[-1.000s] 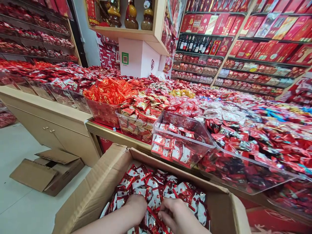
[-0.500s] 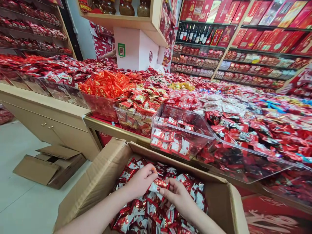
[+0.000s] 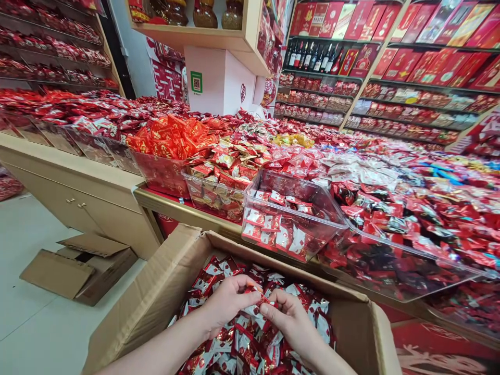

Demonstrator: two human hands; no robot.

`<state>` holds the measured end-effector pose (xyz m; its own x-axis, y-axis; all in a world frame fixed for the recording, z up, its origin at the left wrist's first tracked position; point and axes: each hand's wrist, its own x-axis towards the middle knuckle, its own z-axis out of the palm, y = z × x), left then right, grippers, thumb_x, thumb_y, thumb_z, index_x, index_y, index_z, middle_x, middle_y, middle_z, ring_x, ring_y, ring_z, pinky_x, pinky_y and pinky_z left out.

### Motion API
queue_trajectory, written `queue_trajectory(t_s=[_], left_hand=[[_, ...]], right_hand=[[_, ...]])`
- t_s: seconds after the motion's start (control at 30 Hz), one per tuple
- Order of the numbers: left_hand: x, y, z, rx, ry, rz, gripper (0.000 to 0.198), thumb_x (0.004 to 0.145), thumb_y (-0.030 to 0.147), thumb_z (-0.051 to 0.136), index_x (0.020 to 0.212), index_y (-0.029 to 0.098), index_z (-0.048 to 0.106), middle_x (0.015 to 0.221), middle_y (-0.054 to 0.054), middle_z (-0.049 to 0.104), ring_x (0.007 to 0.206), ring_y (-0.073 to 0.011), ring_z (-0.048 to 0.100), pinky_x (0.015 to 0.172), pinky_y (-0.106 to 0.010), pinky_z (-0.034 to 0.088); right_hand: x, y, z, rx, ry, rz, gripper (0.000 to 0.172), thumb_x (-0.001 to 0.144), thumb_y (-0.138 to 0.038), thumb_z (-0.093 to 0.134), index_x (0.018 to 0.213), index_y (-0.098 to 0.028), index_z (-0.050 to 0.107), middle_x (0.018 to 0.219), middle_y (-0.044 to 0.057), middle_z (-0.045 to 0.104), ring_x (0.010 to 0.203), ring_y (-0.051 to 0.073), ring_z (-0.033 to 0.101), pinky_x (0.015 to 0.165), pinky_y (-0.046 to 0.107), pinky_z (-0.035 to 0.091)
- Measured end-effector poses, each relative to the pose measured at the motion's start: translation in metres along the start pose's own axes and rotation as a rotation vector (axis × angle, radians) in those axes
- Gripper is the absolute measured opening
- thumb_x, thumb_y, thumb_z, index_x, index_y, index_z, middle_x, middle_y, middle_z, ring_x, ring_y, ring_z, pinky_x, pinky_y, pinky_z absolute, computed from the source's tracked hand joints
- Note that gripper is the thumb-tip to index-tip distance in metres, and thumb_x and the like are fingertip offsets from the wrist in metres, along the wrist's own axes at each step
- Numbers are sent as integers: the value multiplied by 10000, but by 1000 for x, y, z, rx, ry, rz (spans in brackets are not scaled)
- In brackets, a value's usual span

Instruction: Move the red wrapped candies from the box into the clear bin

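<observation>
A cardboard box (image 3: 164, 297) stands open in front of me, full of small red-and-white candy packets (image 3: 242, 344). Both hands are over its middle. My left hand (image 3: 228, 299) and my right hand (image 3: 287, 317) have their fingers closed on packets (image 3: 262, 301) gathered between them, fingertips almost touching. Just behind the box, a clear plastic bin (image 3: 291, 216) on the display counter holds a shallow layer of the same packets.
The counter (image 3: 187, 211) carries many clear bins heaped with red, gold and orange sweets. Wall shelves (image 3: 410, 78) at the back right hold red gift boxes and bottles. A flattened cardboard box (image 3: 78, 268) lies on the pale floor at left, by a wooden cabinet (image 3: 89, 203).
A second ago both hands were dug down into the packets; they have since risen and come together in the middle of the box, holding packets between them.
</observation>
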<state>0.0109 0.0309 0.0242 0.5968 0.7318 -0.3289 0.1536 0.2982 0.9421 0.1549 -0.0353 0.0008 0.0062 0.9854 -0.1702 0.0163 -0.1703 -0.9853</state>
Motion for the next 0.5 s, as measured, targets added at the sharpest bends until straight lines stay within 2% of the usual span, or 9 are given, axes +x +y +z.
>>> queue_trajectory(t_s=[0.17,0.27,0.37,0.5], left_hand=[[0,3,1,38,33,134,193,657,315,604,725,135,596,725,-3,581,728,-132,492,702,-248,362],[-1,4,3,-71,35,48,243,658,370,598,743,144,567,699,11,555,670,-125,492,615,-240,387],[-1,0,6,-147,67,-49,269,647,398,603,671,143,524,587,41,492,544,-91,438,502,-209,356],[3,-10,7,-201,93,-37,281,658,401,594,624,138,502,514,53,467,472,-67,380,467,-200,308]], right_hand=[[1,6,2,79,40,46,325,694,-467,549,672,-164,432,518,-72,312,464,59,262,436,183,236],[0,6,2,44,53,11,321,705,-467,532,656,-159,456,525,-63,331,473,65,280,448,189,248],[-2,4,0,-91,68,-48,320,713,-435,536,591,-151,453,531,-49,346,520,79,304,490,197,256],[-4,5,2,-145,82,-74,321,715,-421,537,563,-151,455,521,-43,355,528,86,320,505,205,270]])
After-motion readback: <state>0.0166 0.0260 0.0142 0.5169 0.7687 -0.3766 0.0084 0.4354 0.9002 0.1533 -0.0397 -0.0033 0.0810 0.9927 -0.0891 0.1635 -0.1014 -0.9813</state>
